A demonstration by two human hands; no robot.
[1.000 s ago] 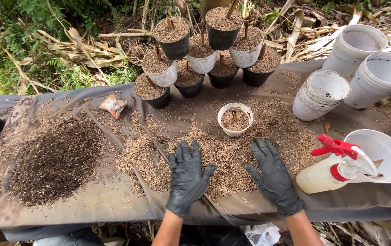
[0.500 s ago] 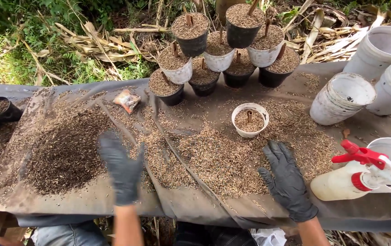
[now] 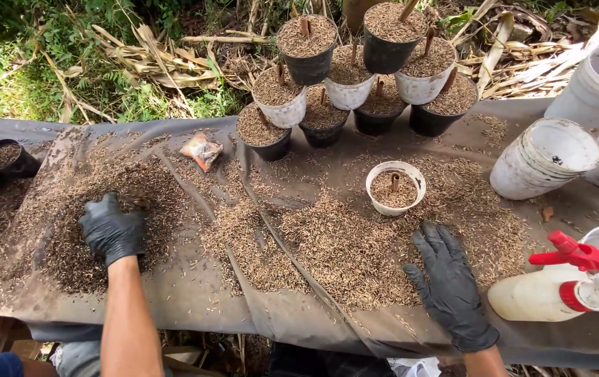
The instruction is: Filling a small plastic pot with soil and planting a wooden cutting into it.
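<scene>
Nine pots [image 3: 355, 70] at the table's [image 3: 194, 307] far edge stand filled; one small white pot [image 3: 395, 187] is part-filled, with empty white pots [image 3: 544, 157] stacked beside. The left hand [image 3: 112, 229] curls into the dark husk heap [image 3: 97, 223], its grip closing on husk; the right hand [image 3: 449, 283] lies flat and open on the lighter husk pile [image 3: 341, 251].

Outdoor garden potting spot: bench [image 3: 194, 300] under a dark sheet strewn with husk mix [image 3: 341, 244], filled pots [image 3: 355, 70] clustered at the back, grass [image 3: 27, 84] and dry leaves [image 3: 152, 56] beyond.

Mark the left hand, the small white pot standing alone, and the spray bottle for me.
left hand [image 3: 112, 230], head view, back of the glove.
small white pot [image 3: 383, 207], head view, front wall.
spray bottle [image 3: 530, 297], head view, pale body.
</scene>
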